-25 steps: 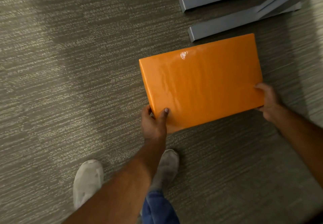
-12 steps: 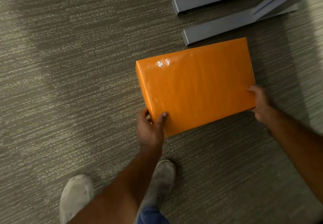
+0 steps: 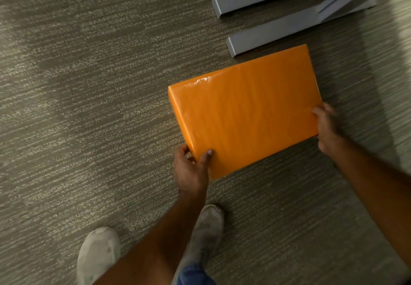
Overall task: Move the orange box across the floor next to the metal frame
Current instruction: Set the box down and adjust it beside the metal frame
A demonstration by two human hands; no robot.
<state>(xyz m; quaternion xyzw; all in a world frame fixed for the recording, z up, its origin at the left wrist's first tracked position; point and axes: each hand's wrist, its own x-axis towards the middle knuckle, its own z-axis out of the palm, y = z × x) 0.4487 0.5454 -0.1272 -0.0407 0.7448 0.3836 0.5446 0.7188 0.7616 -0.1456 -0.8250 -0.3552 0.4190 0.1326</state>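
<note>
One orange box [image 3: 244, 111] sits over the grey carpet [image 3: 89, 107], its far corner just beside the nearer of two bars of the metal frame [image 3: 275, 33]. The left hand [image 3: 191, 169] clasps the box's near-left corner, thumb on top; the right hand [image 3: 327, 127] curls around its right edge. Left of the box lies open carpet. Two pale shoes [image 3: 97, 253] stand nearer than the box.

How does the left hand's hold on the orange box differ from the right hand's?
The left hand grips the near left corner of the orange box, thumb on top and fingers round the short side. The right hand holds the right-hand short edge, thumb on top. The left hand sits nearer the shoes, the right farther off. Both are closed on the box.
</note>
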